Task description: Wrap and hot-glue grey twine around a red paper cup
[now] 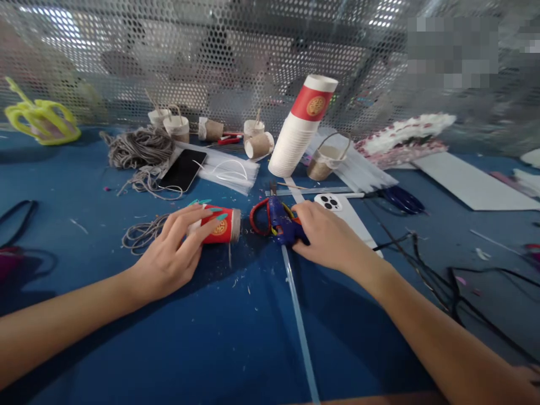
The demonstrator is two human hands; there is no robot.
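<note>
My left hand [175, 250] lies over a red and white paper cup [221, 226] on its side, its fingers bent around the cup. Grey-brown cord circles the cup's right end, and a short strand hangs from it. My right hand [324, 233] grips the handle of a blue hot glue gun [278, 216], whose nozzle points away from me. From the gun's back a long translucent glue stick [297, 304] runs toward me. Red-handled scissors [259, 217] lie partly under the gun. Loose cord [145, 233] lies just left of the cup.
Behind my hands stand a tilted stack of paper cups [291, 143], a small cord-wrapped basket [324, 164], a cord bundle [139, 147], a black phone [183, 170] and a bag of glue sticks [230, 171]. A white phone [352, 219] lies beside my right hand. Black cables [453, 292] cross the right side.
</note>
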